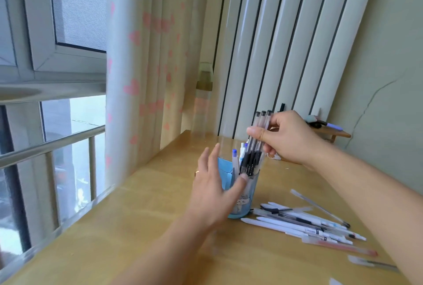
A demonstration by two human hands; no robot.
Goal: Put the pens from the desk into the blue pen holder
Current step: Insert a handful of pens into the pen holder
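The blue pen holder [248, 202] stands upright on the wooden desk [142, 216], with a few blue-capped and white pens [235, 161] sticking out of it. My right hand [288, 140] is shut on three clear pens with black caps [256, 145], tips down inside the holder's mouth. My left hand [215, 190] is open, fingers spread, against the holder's near left side with the thumb on its rim. Several more pens [304, 223] lie in a loose pile on the desk just right of the holder.
A heart-patterned curtain [148, 74] hangs at the desk's far left edge beside a window [57, 32]. White slats [286, 44] lean on the wall behind. A small wooden shelf [332, 134] with small items sits at the back right.
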